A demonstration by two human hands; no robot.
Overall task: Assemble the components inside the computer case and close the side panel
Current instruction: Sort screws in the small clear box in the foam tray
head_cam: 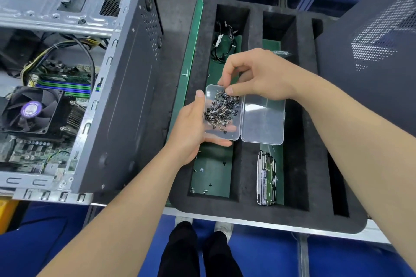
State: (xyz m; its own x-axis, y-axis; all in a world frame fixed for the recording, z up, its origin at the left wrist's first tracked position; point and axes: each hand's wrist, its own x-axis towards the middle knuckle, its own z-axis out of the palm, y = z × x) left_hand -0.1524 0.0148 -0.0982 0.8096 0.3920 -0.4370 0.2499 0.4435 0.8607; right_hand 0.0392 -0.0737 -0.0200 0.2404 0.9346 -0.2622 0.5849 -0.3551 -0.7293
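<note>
My left hand (pixel 191 128) holds a clear plastic screw box (pixel 225 130) from below, its lid (pixel 263 121) swung open to the right. Several black and silver screws (pixel 221 110) lie inside. My right hand (pixel 258 74) hovers over the box's far end, thumb and fingertips pinched down among the screws; whether a screw is between them I cannot tell. The open computer case (pixel 121 101) lies at the left, showing the motherboard, the CPU fan (pixel 30 110) and RAM sticks (pixel 65 84). The black side panel (pixel 371 56) with mesh vent leans at the right.
A black foam tray (pixel 249 209) with long slots lies under my hands. One slot holds cables (pixel 221 40), another a hard drive (pixel 266 180) on edge. Loose screws (pixel 202 170) sit on the green slot floor. The table edge runs near my feet.
</note>
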